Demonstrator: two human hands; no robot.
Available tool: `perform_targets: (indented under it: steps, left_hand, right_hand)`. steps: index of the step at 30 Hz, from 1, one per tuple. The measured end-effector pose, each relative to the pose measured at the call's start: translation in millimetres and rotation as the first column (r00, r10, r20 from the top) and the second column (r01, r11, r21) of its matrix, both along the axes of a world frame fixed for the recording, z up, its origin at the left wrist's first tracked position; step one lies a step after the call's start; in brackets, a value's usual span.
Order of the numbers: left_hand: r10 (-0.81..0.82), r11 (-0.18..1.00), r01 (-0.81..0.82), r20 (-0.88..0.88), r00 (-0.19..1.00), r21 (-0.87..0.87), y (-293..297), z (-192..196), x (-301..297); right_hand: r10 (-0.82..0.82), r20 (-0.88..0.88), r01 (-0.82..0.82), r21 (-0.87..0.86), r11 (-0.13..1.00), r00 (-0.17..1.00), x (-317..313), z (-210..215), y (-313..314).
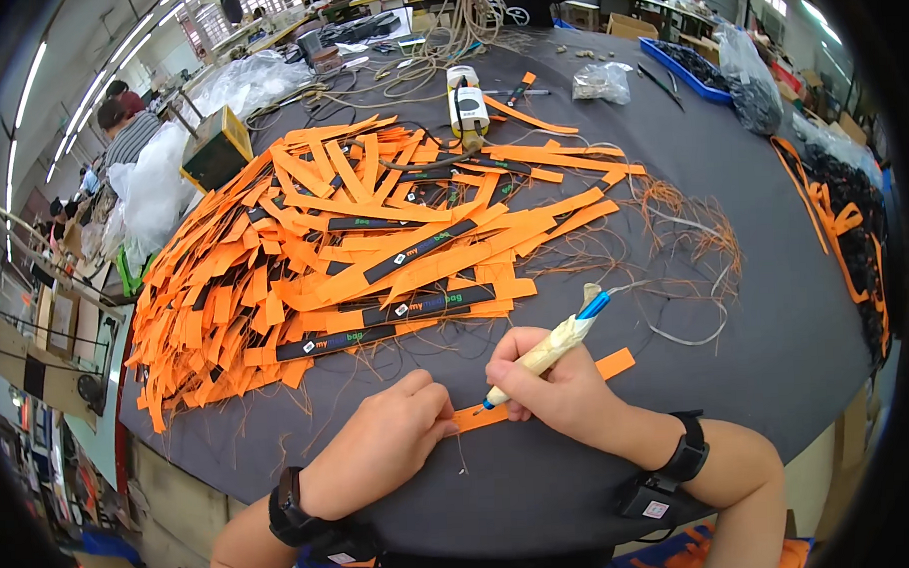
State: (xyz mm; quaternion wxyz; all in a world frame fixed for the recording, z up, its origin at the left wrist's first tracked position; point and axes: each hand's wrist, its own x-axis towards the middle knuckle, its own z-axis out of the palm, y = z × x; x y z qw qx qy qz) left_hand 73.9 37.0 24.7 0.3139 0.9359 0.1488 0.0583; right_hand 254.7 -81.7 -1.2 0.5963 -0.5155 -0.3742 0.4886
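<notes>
A single orange webbing strap (pixel 615 363) lies at the table's near side, running beneath my right hand. My left hand (pixel 394 426) is closed in a pinch on the strap's left end. My right hand (pixel 558 381) grips a corded pen-shaped tool (pixel 549 352) like a writing pen. Cream tape wraps its handle, and both ends show blue. The thin tip points down at the strap close to my left fingertips; whether it touches cannot be made out. A loose thread hangs from the strap below the tip.
A large heap of orange straps with black printed labels (pixel 418 250) covers the left and middle of the grey table (pixel 776 303). Loose threads (pixel 688 221) and a pale cord lie right of it. Farther back are a white power adapter (pixel 465 103), plastic bags and a blue tray (pixel 682 71).
</notes>
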Motion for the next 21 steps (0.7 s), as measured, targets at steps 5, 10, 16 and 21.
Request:
perform_targets:
  steps: [5, 10, 16, 21]
  left_hand:
    - [0.010, 0.997, -0.011, 0.008, 1.000, 0.073, -8, -1, -4]
    - [0.002, 0.997, -0.006, 0.063, 0.998, 0.071, -8, -3, -3]
    - [0.051, 0.996, -0.046, 0.068, 0.996, -0.075, -2, -8, -2]
    - [0.070, 0.994, -0.065, 0.059, 0.996, -0.083, -3, -6, -4]
  right_hand:
    - [0.020, 0.025, -0.021, 0.052, 0.998, 0.999, -4, -5, 1]
    - [-0.006, 0.168, -0.007, 0.077, 0.997, 0.986, -4, -9, 3]
    - [-0.012, 0.210, -0.008, 0.094, 0.996, 0.978, -4, -13, 2]
    - [0.089, 0.272, -0.100, 0.026, 0.995, 0.958, 0, -6, 1]
